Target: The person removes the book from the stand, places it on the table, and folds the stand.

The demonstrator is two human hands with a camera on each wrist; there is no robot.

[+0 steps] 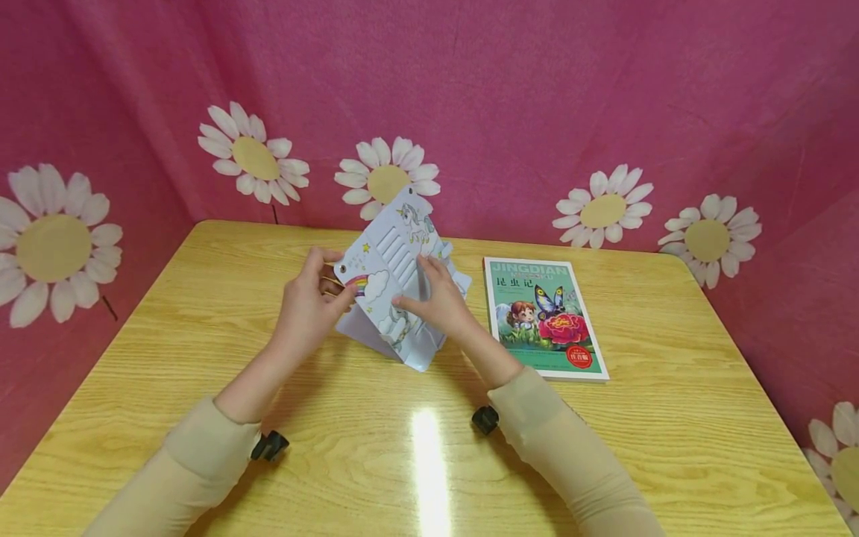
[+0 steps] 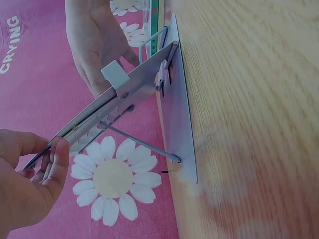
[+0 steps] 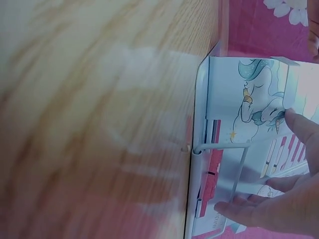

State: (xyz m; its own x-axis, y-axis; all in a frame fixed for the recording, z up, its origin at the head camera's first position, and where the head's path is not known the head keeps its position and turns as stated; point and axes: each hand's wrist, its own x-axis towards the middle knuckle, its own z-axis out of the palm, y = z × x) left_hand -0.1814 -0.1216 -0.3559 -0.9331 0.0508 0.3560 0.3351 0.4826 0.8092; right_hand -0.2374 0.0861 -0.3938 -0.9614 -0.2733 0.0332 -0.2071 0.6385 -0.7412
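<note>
A pale metal book stand (image 1: 396, 262) with unicorn and rainbow prints stands on the table, its slotted panel tilted up from its base plate (image 2: 178, 117). At the panel's upper left edge, my left hand (image 1: 306, 300) pinches the sheet between thumb and fingers. My right hand (image 1: 441, 300) lies against the printed front, fingers spread and touching it. A thin support rod (image 2: 139, 142) runs between the panel's back and the base in the left wrist view. Along the lower front, a white wire page holder (image 3: 224, 146) shows in the right wrist view.
A green-covered children's book (image 1: 546, 317) lies flat on the wooden table (image 1: 671, 418), right of the stand. Pink cloth (image 1: 483, 112) with daisies hangs behind the table and at both sides.
</note>
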